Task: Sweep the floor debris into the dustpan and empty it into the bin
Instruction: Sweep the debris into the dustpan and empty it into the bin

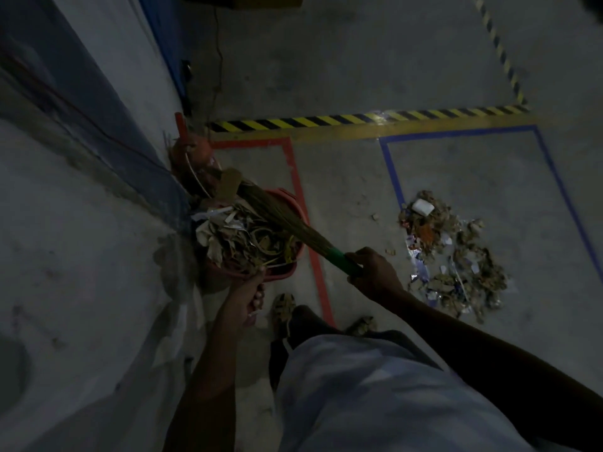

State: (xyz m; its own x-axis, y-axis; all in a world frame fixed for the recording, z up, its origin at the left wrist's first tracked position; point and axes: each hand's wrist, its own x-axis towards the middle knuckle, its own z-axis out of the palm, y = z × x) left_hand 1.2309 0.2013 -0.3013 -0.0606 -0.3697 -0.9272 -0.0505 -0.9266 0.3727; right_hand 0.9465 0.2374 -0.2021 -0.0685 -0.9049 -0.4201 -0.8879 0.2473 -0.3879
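**A:** What are the fingers doing?

**B:** From my feed, the right hand [372,272] has its fingers [354,256] curled round the green handle of the broom [270,213]. The left hand [246,296] is lower, its fingers [259,296] wrapped round something at the near rim of the red dustpan [287,272]; I take it for the handle, but it is too dark to be sure.

**A:** And the broom itself?

**B:** It slants up and left from the right hand, its straw bristles lying across the load of dry leaves and paper scraps [241,236] heaped in the dustpan. The bristle tips reach toward a red bin [195,154] standing against the wall [81,207] at the left edge of the floor [342,190].

**A:** Where is the rest of the debris?

**B:** A debris pile [450,256] of leaves, wrappers and a white piece lies on the floor to the right, well apart from the dustpan, partly inside a blue tape outline [391,171]. A few crumbs lie between the two.

**A:** Anything else around?

**B:** A red tape line [297,177] runs just beside the dustpan. Yellow-and-black hazard tape [359,119] crosses the floor beyond. The person's sandalled foot [283,309] stands near the left hand.
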